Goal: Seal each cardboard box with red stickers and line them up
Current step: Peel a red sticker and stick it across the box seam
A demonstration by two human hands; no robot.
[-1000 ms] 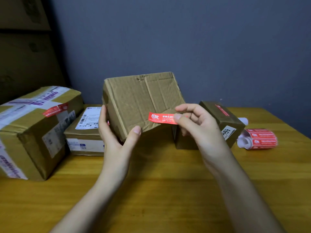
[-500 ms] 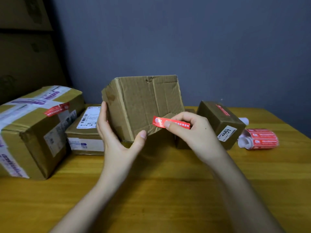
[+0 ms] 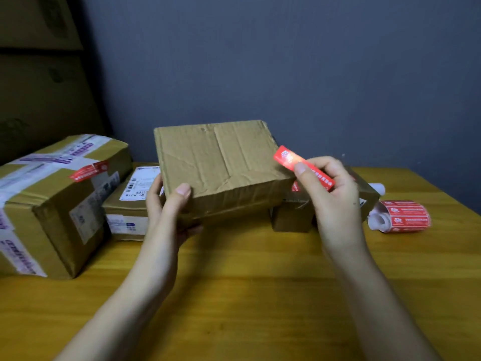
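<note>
One large taped box (image 3: 59,201) is already stickered; the plain cardboard box (image 3: 221,168), gripped by the left hand (image 3: 166,207), is unsealed, its red sticker (image 3: 303,168) pinched in the right hand (image 3: 330,194)

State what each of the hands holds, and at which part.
The left hand grips the cardboard box at its lower left corner. The right hand pinches the red sticker near its lower end.

Both bare forearms reach forward from the bottom edge. Left hand (image 3: 166,207) grips the near left corner of the creased brown cardboard box (image 3: 221,165), thumb flat on top, fingers curled beneath. Right hand (image 3: 330,194) raised at the box's right edge, thumb and fingers pinching a red rectangular sticker (image 3: 289,158), slanted.
</note>
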